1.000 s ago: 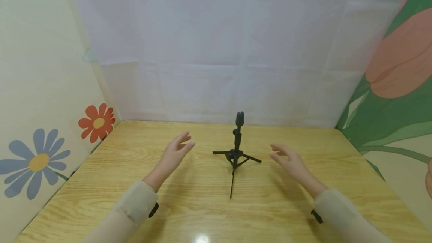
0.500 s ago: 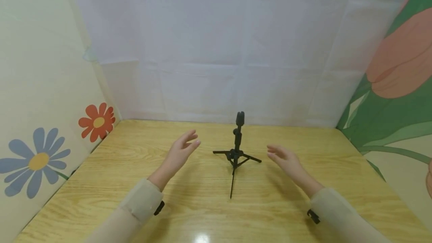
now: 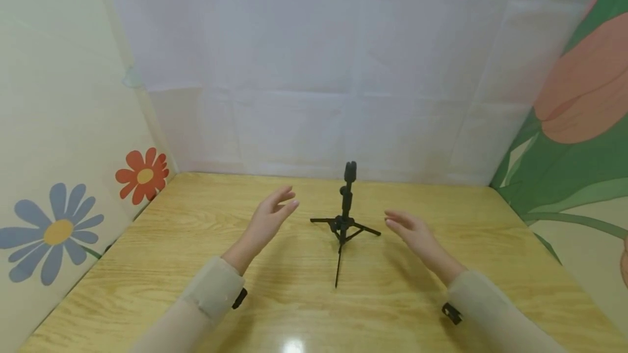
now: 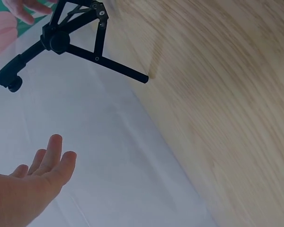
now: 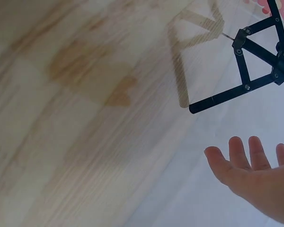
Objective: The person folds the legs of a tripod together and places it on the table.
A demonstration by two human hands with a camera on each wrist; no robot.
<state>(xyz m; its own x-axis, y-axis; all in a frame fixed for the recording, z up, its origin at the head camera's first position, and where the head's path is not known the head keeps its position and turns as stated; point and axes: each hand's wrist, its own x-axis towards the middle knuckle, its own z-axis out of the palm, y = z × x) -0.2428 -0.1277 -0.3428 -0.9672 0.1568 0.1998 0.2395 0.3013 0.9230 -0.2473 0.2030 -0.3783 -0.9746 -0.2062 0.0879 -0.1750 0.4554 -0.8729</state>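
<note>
Both hands unloaded, no contact. Left hand: fingers loosely extended, thumb apart from them, holding nothing; left of centre in the head view, angled up and right, just beside the black three-legged stand with clip-shaped top. Right hand: same, fingers extended with slight bend, thumb apart below, holding nothing; right of centre, angled up and left, near the stand's right leg. Stand is upright, right of frame centre, between the hands, on the yellow wood-grain table. Forearms in cream sleeves enter from lower left and lower right.
</note>
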